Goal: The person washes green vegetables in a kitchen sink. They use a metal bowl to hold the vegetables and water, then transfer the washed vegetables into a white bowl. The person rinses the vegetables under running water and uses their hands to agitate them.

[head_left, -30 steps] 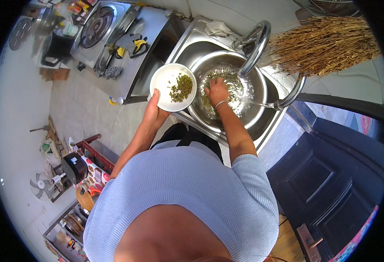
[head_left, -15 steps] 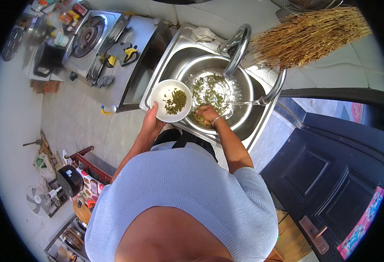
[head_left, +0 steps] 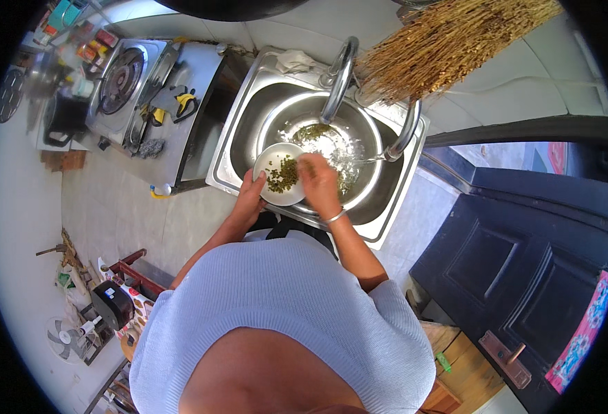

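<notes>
A round white bowl (head_left: 266,163) with small green pieces (head_left: 282,175) in it rests in my left hand (head_left: 250,194), gripped at its left rim. My right hand (head_left: 320,183) is over the bowl's right edge, fingers curled together and slightly smeared; what they hold is hidden. Under both is a round steel basin (head_left: 371,169) set in the sink, with water and more green pieces in it. A thin stream of water enters the basin from its right side.
The basin stands in a steel sink (head_left: 243,131) with a curved chrome faucet (head_left: 342,79). A straw broom head (head_left: 456,48) hangs at the upper right. Left of the sink is a metal counter (head_left: 197,65) with a gas stove (head_left: 121,79). A dark door (head_left: 504,269) stands at the right.
My right hand has risen out of the basin to the bowl's right rim. The bowl has shifted slightly right and nearer to me, over the basin's near-left edge. The whole view has shifted a little.
</notes>
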`<act>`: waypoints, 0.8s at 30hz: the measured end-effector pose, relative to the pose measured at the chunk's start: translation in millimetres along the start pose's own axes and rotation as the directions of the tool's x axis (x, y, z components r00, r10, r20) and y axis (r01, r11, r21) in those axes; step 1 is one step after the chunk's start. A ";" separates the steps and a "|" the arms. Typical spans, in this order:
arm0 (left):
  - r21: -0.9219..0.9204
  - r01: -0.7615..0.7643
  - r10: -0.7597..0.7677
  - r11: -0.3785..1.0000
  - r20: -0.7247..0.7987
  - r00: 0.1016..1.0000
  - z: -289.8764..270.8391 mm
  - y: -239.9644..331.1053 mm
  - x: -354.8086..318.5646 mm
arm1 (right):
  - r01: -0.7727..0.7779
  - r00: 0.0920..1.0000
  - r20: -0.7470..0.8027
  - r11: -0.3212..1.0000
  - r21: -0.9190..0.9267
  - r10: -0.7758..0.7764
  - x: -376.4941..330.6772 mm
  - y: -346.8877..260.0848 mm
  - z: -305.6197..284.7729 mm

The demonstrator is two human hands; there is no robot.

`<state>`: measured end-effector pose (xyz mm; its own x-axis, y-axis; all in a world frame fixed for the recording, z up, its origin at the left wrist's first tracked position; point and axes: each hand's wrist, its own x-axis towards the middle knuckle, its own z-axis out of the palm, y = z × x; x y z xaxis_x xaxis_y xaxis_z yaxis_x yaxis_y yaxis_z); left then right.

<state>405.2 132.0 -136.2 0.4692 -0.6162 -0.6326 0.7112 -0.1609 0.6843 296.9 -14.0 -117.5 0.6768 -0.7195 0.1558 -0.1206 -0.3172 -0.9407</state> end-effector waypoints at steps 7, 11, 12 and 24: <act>-0.078 0.072 -0.066 0.994 0.077 0.995 10.8 -13.7 15.8 | 0.405 0.910 0.222 0.863 -0.301 -0.350 -1.8 -33.2 -20.9; -0.116 0.057 -0.051 0.992 0.056 0.997 7.6 -19.3 16.9 | -0.140 0.988 -0.045 0.980 0.142 0.148 -1.3 24.8 -47.4; -0.115 0.069 -0.065 0.991 0.038 0.997 7.4 -17.3 14.7 | -0.400 0.905 0.029 0.829 0.391 0.424 1.9 42.8 -55.4; -0.179 -0.041 0.046 0.983 0.022 0.999 -19.0 7.8 -24.6 | -0.328 0.792 -0.541 0.945 0.011 0.281 168.1 258.2 -140.7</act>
<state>409.2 160.5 -122.2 0.4899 -0.6397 -0.5923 0.7733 0.0051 0.6340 277.3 -303.7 -291.8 0.1094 -0.9938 0.0220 -0.3280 -0.0570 -0.9430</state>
